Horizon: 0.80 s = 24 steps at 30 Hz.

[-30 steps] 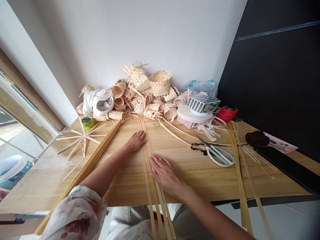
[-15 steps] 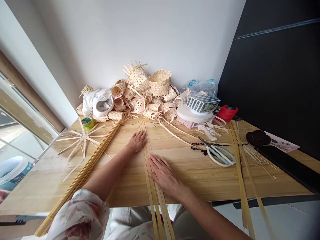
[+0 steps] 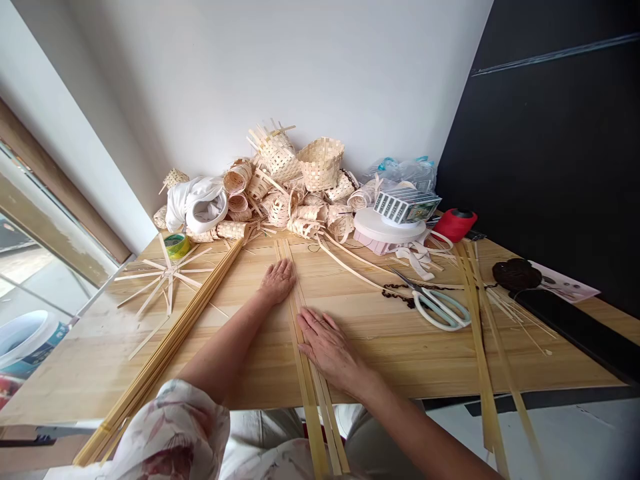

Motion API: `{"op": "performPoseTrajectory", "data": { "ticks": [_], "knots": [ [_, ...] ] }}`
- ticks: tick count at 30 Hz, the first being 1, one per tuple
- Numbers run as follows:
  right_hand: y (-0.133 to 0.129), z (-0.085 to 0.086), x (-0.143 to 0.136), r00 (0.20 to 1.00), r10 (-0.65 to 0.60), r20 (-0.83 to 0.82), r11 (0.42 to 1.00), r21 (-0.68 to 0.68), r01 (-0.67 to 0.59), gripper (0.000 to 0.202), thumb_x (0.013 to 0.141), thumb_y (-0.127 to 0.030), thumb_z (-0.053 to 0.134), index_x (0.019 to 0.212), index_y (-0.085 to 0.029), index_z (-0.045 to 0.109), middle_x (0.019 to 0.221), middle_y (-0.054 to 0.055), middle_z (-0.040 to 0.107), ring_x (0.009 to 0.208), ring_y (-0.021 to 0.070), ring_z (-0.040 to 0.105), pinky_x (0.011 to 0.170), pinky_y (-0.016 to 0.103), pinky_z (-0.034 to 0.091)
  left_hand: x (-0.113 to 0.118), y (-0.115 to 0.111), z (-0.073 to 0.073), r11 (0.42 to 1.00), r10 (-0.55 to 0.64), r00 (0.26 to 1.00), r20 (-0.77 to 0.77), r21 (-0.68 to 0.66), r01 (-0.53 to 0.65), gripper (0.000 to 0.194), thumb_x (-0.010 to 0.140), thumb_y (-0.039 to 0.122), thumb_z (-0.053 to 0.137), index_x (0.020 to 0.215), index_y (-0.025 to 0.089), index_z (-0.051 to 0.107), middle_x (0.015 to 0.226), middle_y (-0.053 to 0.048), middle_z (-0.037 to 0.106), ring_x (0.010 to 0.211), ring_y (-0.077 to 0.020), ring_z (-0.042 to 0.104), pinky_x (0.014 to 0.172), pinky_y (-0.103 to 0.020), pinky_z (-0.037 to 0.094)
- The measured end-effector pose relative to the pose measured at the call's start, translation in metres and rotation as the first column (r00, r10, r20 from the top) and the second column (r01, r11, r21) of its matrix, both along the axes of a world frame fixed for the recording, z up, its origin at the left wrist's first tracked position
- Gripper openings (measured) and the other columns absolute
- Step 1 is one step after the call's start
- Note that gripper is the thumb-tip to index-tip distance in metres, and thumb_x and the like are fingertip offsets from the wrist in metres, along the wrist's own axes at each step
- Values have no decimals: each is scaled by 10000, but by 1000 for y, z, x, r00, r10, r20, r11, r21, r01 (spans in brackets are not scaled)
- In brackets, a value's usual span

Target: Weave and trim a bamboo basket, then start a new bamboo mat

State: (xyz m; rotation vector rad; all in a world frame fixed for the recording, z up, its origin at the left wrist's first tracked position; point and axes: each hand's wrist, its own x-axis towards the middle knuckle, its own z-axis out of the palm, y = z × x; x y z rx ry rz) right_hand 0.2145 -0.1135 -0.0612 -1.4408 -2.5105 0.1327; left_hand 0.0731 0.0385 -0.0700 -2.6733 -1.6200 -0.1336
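Long flat bamboo strips (image 3: 306, 373) run side by side from the middle of the table, over its front edge and down past my lap. My left hand (image 3: 279, 282) lies flat on the far part of these strips, fingers stretched out. Nearer to me, my right hand (image 3: 330, 347) rests palm down on the strips, its fingers extended and pointing away to the left. To the left of my left forearm lies a thick bundle of bamboo strips (image 3: 170, 340), set at a slant. Both palms hide part of the strips beneath them.
Woven baskets (image 3: 320, 165) are heaped against the wall. A star of crossed strips (image 3: 169, 273) and yellow-green tape (image 3: 177, 247) lie left. Scissors (image 3: 443, 310), loose strips (image 3: 480, 353), red thread (image 3: 456, 225), dark yarn (image 3: 516, 275) and a white turntable (image 3: 390, 225) are right.
The left-hand strips now lie closer together near the table's front edge. My left forearm has shifted slightly right. Both hands stay flat in nearly the same places.
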Motion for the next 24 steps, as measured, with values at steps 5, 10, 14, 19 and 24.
{"op": "performPoseTrajectory", "data": {
  "ticks": [5,10,14,19,24],
  "knots": [
    [1,-3,0,1000,1,-2,1000,18,-1,461,876,-309,423,1280,-87,417,1364,151,374,1256,257,330,1024,433,279,4,1,1,1000,13,1000,12,-14,-13,492,913,341,249,1336,97,306,1408,-154,282,1305,-248,235,1051,-416,214],
    [0,-2,0,1000,7,-3,999,33,-7,455,880,-282,409,1286,-76,407,1369,151,365,1263,248,321,1027,428,280,5,0,2,999,8,999,35,-35,-7,485,907,332,276,1331,101,315,1414,-153,268,1308,-254,223,1055,-418,203],
    [1,-8,2,999,30,13,999,35,-30,464,882,-261,383,1304,-66,376,1374,159,346,1257,243,334,1009,439,305,5,-2,3,999,26,998,62,-47,-23,484,904,330,281,1337,115,304,1418,-153,254,1313,-264,202,1052,-451,197],
    [7,-26,8,997,72,-41,992,105,-67,479,903,-318,293,1313,-82,367,1360,158,374,1252,243,345,987,457,337,7,-8,16,997,44,994,101,-72,-36,503,918,359,218,1367,133,225,1438,-125,207,1328,-237,151,1049,-462,202],
    [10,-24,17,991,81,-106,990,124,-67,496,910,-371,233,1305,-104,373,1346,156,402,1223,237,391,952,436,397,-23,-45,61,996,-9,990,144,-85,21,500,903,409,285,1355,200,244,1417,-83,293,1299,-193,265,1019,-396,291]
  ]
}}
